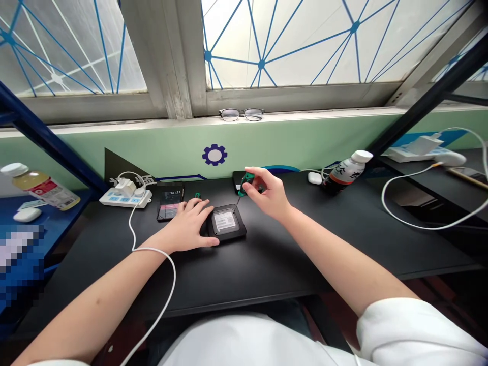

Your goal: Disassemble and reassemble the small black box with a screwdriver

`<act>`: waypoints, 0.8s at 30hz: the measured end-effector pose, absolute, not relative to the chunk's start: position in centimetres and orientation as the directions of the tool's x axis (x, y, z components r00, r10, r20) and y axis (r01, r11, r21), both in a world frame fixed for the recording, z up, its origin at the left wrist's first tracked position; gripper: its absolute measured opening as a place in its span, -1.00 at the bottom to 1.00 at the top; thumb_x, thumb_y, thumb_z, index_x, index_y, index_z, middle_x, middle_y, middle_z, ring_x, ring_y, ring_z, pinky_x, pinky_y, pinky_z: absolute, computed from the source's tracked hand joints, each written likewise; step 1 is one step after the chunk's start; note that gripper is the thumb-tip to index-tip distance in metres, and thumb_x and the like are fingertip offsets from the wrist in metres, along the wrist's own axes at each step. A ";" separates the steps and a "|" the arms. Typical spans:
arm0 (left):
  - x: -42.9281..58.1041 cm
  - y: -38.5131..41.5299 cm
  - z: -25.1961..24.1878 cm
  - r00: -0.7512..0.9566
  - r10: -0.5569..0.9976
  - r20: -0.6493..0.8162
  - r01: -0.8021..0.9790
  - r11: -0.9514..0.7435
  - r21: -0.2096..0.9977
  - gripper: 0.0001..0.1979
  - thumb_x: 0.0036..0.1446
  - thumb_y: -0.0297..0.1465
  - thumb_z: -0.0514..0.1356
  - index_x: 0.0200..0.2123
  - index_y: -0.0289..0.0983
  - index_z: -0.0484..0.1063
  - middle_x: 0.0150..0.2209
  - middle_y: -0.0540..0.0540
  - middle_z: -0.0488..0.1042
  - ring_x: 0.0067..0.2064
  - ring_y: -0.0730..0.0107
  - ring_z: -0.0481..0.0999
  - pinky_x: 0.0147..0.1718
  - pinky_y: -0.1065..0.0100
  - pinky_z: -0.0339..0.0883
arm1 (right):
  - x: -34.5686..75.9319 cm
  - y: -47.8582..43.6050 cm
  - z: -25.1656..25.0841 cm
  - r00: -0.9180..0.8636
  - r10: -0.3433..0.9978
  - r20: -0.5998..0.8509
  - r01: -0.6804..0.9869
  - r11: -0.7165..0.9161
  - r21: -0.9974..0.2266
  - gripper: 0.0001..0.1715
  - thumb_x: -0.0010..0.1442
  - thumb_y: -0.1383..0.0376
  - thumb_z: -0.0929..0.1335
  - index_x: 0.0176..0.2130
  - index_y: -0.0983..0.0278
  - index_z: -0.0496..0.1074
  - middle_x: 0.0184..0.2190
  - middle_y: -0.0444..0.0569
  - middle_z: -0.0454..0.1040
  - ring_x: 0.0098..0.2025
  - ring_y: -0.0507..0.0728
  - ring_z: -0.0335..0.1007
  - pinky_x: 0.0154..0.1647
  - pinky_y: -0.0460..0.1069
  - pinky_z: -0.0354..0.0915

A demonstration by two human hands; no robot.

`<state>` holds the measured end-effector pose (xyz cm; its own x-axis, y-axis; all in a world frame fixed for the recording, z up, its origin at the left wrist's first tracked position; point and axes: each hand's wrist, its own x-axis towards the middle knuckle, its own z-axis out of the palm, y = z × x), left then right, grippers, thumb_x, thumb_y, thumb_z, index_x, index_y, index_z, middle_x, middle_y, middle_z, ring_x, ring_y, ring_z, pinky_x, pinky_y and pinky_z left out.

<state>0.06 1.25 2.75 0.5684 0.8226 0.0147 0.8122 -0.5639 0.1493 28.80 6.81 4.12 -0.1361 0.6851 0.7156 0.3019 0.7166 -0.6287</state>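
Note:
A black hard drive (225, 222) with a white printed label lies flat on the black desk. My right hand (267, 192) grips the green and black handle of a screwdriver (247, 178), whose thin shaft slants down to the drive's upper right corner. Along the drive's left side rests my left hand (190, 226), fingers spread, thumb at the near left corner. Just beyond its fingertips is a small green object (197, 195), mostly hidden. Behind the screwdriver lies a dark flat object (238, 179), partly covered by my right hand.
Left of the drive lies a phone (170, 202) with its screen lit, beside a white power strip (125, 197). A white cable (173, 284) crosses my left forearm. A dark drink bottle (346, 173) and a white earphone case (314, 178) stand back right. Glasses (241, 115) sit on the sill.

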 end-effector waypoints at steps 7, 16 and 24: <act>1.4 0.2 1.7 0.543 0.840 -0.001 0.832 -0.538 0.134 0.01 0.12 0.13 0.40 0.49 -0.25 0.27 0.50 -0.42 0.24 0.45 -0.44 0.17 0.34 -0.32 0.10 | 27.7 6.3 4.0 -0.176 0.599 0.781 0.367 0.776 -0.512 -0.65 0.33 0.19 0.43 0.10 0.07 0.55 -0.31 -0.11 0.59 -0.43 0.09 0.39 -0.35 0.08 0.48; 1.3 0.3 0.3 0.517 0.855 0.035 0.836 -0.513 0.192 0.01 0.15 0.10 0.37 0.53 -0.20 0.19 0.49 -0.38 0.26 0.45 -0.41 0.17 0.35 -0.34 0.07 | 27.7 6.8 3.7 -0.186 0.541 0.820 0.411 0.801 -0.435 -0.64 0.38 0.16 0.42 0.14 0.04 0.56 -0.35 -0.10 0.55 -0.44 0.11 0.38 -0.37 0.09 0.48; 1.8 0.1 0.3 0.497 0.867 0.021 0.846 -0.490 0.207 0.05 0.15 0.06 0.37 0.54 -0.30 0.11 0.49 -0.45 0.24 0.46 -0.40 0.19 0.37 -0.31 0.05 | 27.6 7.0 2.9 -0.266 0.456 0.849 0.400 0.854 -0.334 -0.46 0.37 0.12 0.51 0.29 -0.03 0.52 -0.28 -0.08 0.55 -0.38 0.10 0.43 -0.36 0.03 0.49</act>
<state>1.78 0.10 0.26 0.4973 0.8673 0.0214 0.8464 -0.4905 0.2075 27.63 6.98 2.92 -0.2656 0.4564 0.8492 0.4002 0.8536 -0.3336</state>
